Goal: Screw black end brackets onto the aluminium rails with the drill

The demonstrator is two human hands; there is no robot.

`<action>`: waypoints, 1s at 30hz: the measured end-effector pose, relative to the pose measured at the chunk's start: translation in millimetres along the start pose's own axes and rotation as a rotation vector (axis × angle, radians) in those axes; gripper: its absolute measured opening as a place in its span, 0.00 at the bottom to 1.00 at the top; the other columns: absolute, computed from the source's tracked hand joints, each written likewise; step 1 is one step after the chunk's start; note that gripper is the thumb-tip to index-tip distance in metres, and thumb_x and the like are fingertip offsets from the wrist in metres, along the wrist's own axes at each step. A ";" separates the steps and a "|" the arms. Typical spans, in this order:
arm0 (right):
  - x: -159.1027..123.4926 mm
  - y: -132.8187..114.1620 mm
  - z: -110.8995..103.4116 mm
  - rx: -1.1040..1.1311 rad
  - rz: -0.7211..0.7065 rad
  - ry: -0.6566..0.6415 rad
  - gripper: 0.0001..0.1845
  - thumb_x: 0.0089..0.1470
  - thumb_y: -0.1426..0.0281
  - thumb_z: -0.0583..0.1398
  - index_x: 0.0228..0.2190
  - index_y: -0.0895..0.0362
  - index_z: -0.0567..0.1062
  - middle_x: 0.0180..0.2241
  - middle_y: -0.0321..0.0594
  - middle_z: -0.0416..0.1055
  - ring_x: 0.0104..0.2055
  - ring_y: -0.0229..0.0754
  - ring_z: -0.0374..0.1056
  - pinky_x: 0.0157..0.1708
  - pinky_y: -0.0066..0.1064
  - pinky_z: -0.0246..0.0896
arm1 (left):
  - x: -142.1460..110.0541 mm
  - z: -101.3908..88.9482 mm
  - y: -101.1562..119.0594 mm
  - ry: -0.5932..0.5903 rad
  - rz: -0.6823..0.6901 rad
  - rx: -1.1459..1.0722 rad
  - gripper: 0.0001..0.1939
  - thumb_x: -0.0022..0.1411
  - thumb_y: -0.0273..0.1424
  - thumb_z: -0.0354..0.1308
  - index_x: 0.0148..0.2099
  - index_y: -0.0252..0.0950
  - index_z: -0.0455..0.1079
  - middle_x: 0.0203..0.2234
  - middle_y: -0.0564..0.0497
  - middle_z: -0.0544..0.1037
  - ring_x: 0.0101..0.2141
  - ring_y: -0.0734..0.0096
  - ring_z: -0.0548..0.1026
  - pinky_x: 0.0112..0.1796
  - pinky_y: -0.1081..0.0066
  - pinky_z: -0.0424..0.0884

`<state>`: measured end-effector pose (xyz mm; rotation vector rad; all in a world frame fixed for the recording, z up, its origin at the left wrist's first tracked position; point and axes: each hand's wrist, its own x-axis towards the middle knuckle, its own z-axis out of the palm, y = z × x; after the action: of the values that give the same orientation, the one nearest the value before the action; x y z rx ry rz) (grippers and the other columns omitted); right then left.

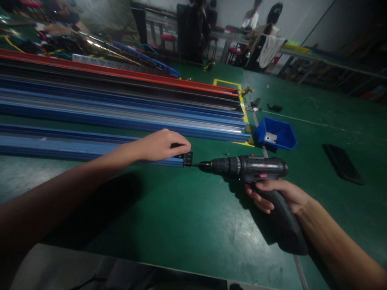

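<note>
A: And there's the drill [260, 164], just on the near side of the blue bin [282, 129], nose pointing away to the bin's left! The right hand [292, 194] is wrapped firmly round its handle.

B: Looks hefty to me: hard, rigid body, a good share of the weight probably down in that thick foot. The handle's the place to hold it, well clear of the slim bit [198, 164].

A: Over to the left hand [161, 146], well left of the bin, thumb and forefinger bent over the black bracket [189, 157] at the end of the nearest blue profile [60, 146]. Gripping or only pressing? Can't tell; the fingers hide it.

B: That bracket looks light and stiff, edges maybe sharp, so pinch its flat faces. The profile seems smooth and long, apt to slide; steady it near its end.

A: Bit on bracket? Too blurred to call!
</note>
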<state>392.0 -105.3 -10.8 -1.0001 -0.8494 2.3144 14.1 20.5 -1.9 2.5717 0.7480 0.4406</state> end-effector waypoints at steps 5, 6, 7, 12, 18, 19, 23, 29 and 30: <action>-0.7 2.1 -2.4 0.014 0.000 -0.005 0.10 0.58 0.70 0.64 0.38 0.66 0.80 0.27 0.39 0.73 0.19 0.29 0.65 0.23 0.23 0.70 | 0.2 -0.2 -0.2 -0.002 0.000 -0.002 0.17 0.72 0.41 0.51 0.46 0.40 0.79 0.42 0.53 0.83 0.42 0.70 0.79 0.46 0.73 0.69; -0.8 2.6 -2.9 0.016 0.000 -0.007 0.10 0.59 0.70 0.64 0.38 0.66 0.80 0.27 0.39 0.73 0.19 0.29 0.65 0.23 0.23 0.70 | 0.3 -0.3 -0.2 0.000 0.001 0.001 0.17 0.72 0.41 0.51 0.46 0.40 0.79 0.42 0.53 0.83 0.42 0.70 0.79 0.46 0.73 0.69; -0.9 2.8 -3.4 0.016 -0.001 -0.009 0.10 0.59 0.70 0.64 0.38 0.66 0.80 0.27 0.39 0.73 0.19 0.29 0.65 0.23 0.23 0.70 | 0.3 -0.3 -0.2 0.001 0.002 0.004 0.17 0.72 0.41 0.50 0.46 0.40 0.79 0.42 0.53 0.83 0.42 0.70 0.79 0.46 0.73 0.69; -0.4 2.2 -2.7 0.019 0.003 0.000 0.10 0.58 0.70 0.65 0.38 0.66 0.80 0.27 0.39 0.73 0.19 0.29 0.65 0.23 0.24 0.70 | 0.2 -0.1 -0.4 -0.004 0.002 0.004 0.17 0.72 0.41 0.51 0.46 0.40 0.79 0.42 0.53 0.83 0.42 0.70 0.79 0.47 0.74 0.69; -0.9 1.0 -1.0 0.008 0.002 0.006 0.10 0.58 0.70 0.65 0.37 0.67 0.80 0.26 0.38 0.73 0.19 0.29 0.65 0.23 0.23 0.70 | 0.2 -0.3 -0.2 -0.007 -0.007 -0.006 0.17 0.72 0.41 0.51 0.47 0.40 0.79 0.43 0.53 0.83 0.43 0.70 0.79 0.47 0.74 0.68; -1.1 0.9 -1.0 0.007 0.002 0.007 0.10 0.58 0.70 0.65 0.37 0.67 0.80 0.26 0.38 0.73 0.19 0.29 0.65 0.23 0.23 0.69 | 0.2 -0.4 0.0 -0.006 -0.007 -0.004 0.17 0.72 0.41 0.51 0.47 0.40 0.79 0.43 0.52 0.83 0.42 0.70 0.79 0.47 0.74 0.68; -1.3 0.9 -1.1 0.005 0.004 0.005 0.10 0.58 0.70 0.65 0.37 0.66 0.80 0.26 0.38 0.73 0.19 0.29 0.65 0.23 0.23 0.70 | 0.4 -0.8 0.8 -0.006 -0.010 0.000 0.17 0.72 0.41 0.51 0.46 0.40 0.79 0.43 0.53 0.83 0.42 0.70 0.79 0.46 0.74 0.69; -0.4 0.2 0.2 0.008 0.009 0.018 0.10 0.58 0.70 0.66 0.37 0.66 0.81 0.26 0.38 0.72 0.19 0.29 0.65 0.23 0.23 0.70 | 0.4 -0.2 0.3 -0.004 -0.008 -0.007 0.17 0.72 0.40 0.51 0.46 0.40 0.79 0.43 0.53 0.83 0.42 0.69 0.79 0.46 0.74 0.69; -0.2 0.2 0.3 0.011 0.009 0.017 0.10 0.58 0.70 0.66 0.37 0.67 0.81 0.26 0.38 0.72 0.19 0.29 0.65 0.23 0.23 0.70 | 0.3 -0.1 0.1 -0.003 -0.007 -0.003 0.17 0.72 0.40 0.51 0.46 0.40 0.79 0.43 0.53 0.83 0.42 0.69 0.79 0.47 0.74 0.69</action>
<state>391.9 -105.7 -10.6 -1.0197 -0.8258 2.3126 14.4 20.6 -1.8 2.5654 0.7548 0.4352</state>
